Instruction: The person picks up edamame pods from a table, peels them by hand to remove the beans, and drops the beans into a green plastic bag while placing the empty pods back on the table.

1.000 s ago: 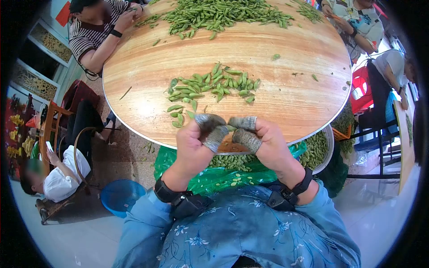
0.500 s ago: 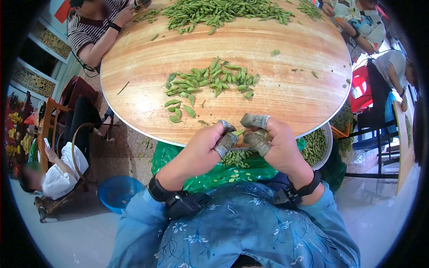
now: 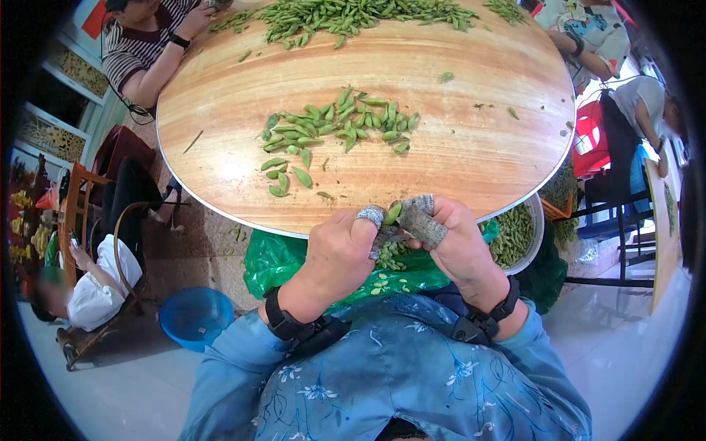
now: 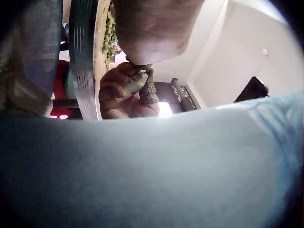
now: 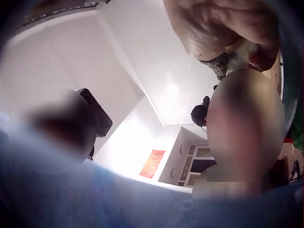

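In the head view a green pod (image 3: 393, 214) stands up between the two hands at the table's near edge. My left hand (image 3: 340, 246) has its covered thumb and finger at the pod's left side. My right hand (image 3: 457, 239), with grey covers on thumb and finger, pinches the pod from the right. Loose pods (image 3: 353, 121) lie in a small group on the wooden table (image 3: 441, 154), beyond the hands. The right wrist view shows a hand (image 5: 228, 28) curled at the top; what its fingertips hold is partly hidden.
A large pod heap (image 3: 353, 18) lies at the table's far side. Under the near edge are a green plastic bag (image 3: 272, 264) with shelled beans and pods, and a basket of pods (image 3: 515, 242) at right. A blue basin (image 3: 195, 318) stands on the floor. Other people sit around.
Both hands have come closer together, and the pod between them now points upward. My left hand has turned over, showing its back. The head view has shifted slightly.
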A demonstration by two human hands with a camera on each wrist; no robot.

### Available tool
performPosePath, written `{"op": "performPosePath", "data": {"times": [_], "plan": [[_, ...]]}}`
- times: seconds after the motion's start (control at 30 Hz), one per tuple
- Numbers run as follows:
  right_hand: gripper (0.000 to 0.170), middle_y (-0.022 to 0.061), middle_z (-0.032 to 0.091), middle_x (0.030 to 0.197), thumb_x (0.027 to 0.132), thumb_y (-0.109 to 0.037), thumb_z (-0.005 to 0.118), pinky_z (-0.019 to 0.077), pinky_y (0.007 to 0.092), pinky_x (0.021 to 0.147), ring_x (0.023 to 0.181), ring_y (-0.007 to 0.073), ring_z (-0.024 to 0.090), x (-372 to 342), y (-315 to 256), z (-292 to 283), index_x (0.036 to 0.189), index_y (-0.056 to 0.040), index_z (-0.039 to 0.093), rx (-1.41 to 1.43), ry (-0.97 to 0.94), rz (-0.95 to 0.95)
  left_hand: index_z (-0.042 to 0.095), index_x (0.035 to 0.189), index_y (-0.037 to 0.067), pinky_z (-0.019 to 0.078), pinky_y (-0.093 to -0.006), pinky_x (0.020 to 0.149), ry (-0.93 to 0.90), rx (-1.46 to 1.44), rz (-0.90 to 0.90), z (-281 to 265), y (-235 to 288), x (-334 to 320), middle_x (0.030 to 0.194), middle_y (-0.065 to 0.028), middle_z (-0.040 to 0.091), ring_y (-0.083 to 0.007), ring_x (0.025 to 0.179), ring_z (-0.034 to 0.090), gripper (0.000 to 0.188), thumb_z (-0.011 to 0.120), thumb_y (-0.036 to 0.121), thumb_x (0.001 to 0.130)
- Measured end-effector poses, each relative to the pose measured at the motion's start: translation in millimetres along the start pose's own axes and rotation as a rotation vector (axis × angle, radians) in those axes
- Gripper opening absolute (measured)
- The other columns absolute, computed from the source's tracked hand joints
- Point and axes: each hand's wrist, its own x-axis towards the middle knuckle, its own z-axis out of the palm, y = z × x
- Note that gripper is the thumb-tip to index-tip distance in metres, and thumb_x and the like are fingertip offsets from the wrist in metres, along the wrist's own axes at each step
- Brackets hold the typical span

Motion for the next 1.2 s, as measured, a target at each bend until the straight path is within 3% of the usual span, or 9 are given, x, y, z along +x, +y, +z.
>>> {"op": "performPosePath", "data": {"times": [0.3, 0.5, 0.57, 0.7, 0.77, 0.87, 1.03, 1.17, 1.2], "plan": [[0.008, -0.0020, 0.056, 0.072, 0.080, -0.009, 0.054, 0.0383, 0.0185, 0.057, 0.065, 0.0046, 0.048, 0.7, 1.2, 3.0, 0.083, -0.0023, 0.056, 0.018, -0.016, -0.014, 0.050, 0.083, 0.001, 0.0413, -0.0359, 0.048, 0.075, -0.126, 0.007, 9.4, -2.4, -5.3, 0.065, -0.0146, 0.052, -0.0315, 0.056, 0.052, 0.021, 0.057, -0.001, 0.063], [0.008, 0.0018, 0.057, 0.078, 0.079, -0.003, 0.053, 0.0427, 0.0215, 0.066, 0.073, 0.0082, 0.053, 0.3, -0.6, 6.9, 0.086, 0.0010, 0.054, -0.056, -0.023, -0.066, 0.047, 0.084, 0.003, 0.0408, -0.0268, 0.046, -0.003, -0.679, -0.388, 4.4, 0.4, -9.3, 0.058, -0.0073, 0.050, -0.0176, 0.052, 0.051, 0.008, 0.052, 0.007, 0.078], [0.008, 0.0019, 0.057, 0.078, 0.079, -0.002, 0.054, 0.0427, 0.0218, 0.066, 0.073, 0.0082, 0.052, 0.2, 0.2, 7.7, 0.086, 0.0016, 0.053, -0.080, -0.018, -0.092, 0.048, 0.083, 0.002, 0.0400, -0.0238, 0.047, -0.145, -1.316, -0.783, 0.6, -4.5, -10.1, 0.060, -0.0022, 0.050, -0.0107, 0.052, 0.047, 0.009, 0.049, 0.011, 0.083], [0.009, 0.0028, 0.057, 0.077, 0.077, 0.000, 0.055, 0.0432, 0.0224, 0.064, 0.073, 0.0077, 0.052, -0.2, 0.9, 4.8, 0.085, 0.0022, 0.053, -0.283, -0.005, -0.218, 0.048, 0.082, 0.002, 0.0386, -0.0213, 0.047, -0.215, -1.341, -0.787, -9.1, 0.0, 1.1, 0.061, 0.0000, 0.049, -0.0081, 0.054, 0.047, 0.012, 0.049, 0.014, 0.084], [0.008, 0.0030, 0.057, 0.076, 0.076, 0.001, 0.055, 0.0434, 0.0226, 0.063, 0.073, 0.0074, 0.051, -1.4, -3.9, 5.9, 0.084, 0.0023, 0.053, -0.356, -0.008, -0.223, 0.047, 0.085, 0.003, 0.0362, -0.0200, 0.046, -0.133, -0.924, -0.611, -10.2, 9.5, 2.8, 0.063, -0.0007, 0.049, -0.0064, 0.054, 0.046, 0.008, 0.048, 0.011, 0.083], [0.008, 0.0064, 0.056, 0.072, 0.073, 0.001, 0.057, 0.0426, 0.0235, 0.058, 0.068, 0.0094, 0.052, -5.4, -12.7, 8.3, 0.081, 0.0018, 0.055, -0.508, -0.043, -0.243, 0.048, 0.084, 0.002, 0.0371, -0.0192, 0.049, -0.250, -0.831, -0.497, -8.6, -1.2, -7.9, 0.065, -0.0007, 0.049, -0.0056, 0.057, 0.045, 0.007, 0.048, 0.009, 0.083], [0.013, 0.0147, 0.053, 0.066, 0.064, 0.000, 0.060, 0.0405, 0.0311, 0.053, 0.060, 0.0270, 0.053, -9.0, -12.3, 10.3, 0.076, -0.0001, 0.056, -0.734, -0.115, -0.332, 0.049, 0.088, -0.001, 0.0393, -0.0234, 0.058, -0.263, -0.773, -0.493, -3.7, 0.9, -14.1, 0.068, -0.0008, 0.050, -0.0083, 0.065, 0.046, 0.015, 0.046, -0.001, 0.072], [0.011, 0.0143, 0.054, 0.065, 0.065, -0.001, 0.059, 0.0413, 0.0334, 0.054, 0.062, 0.0307, 0.053, -19.9, -17.0, 3.3, 0.075, -0.0012, 0.057, -0.857, -0.087, -0.377, 0.049, 0.090, 0.000, 0.0408, -0.0256, 0.059, -0.244, -0.782, -0.385, -3.6, 4.4, -15.9, 0.069, -0.0054, 0.052, -0.0123, 0.064, 0.049, 0.018, 0.051, 0.002, 0.072], [0.010, 0.0140, 0.054, 0.065, 0.065, -0.001, 0.058, 0.0414, 0.0337, 0.055, 0.062, 0.0304, 0.053, -25.8, -24.7, -7.2, 0.075, -0.0017, 0.057, -0.943, -0.102, -0.331, 0.051, 0.090, 0.001, 0.0417, -0.0274, 0.059, -0.408, -0.625, -0.360, -17.9, 12.3, -9.2, 0.070, -0.0083, 0.054, -0.0163, 0.064, 0.051, 0.019, 0.053, 0.003, 0.072]]}}
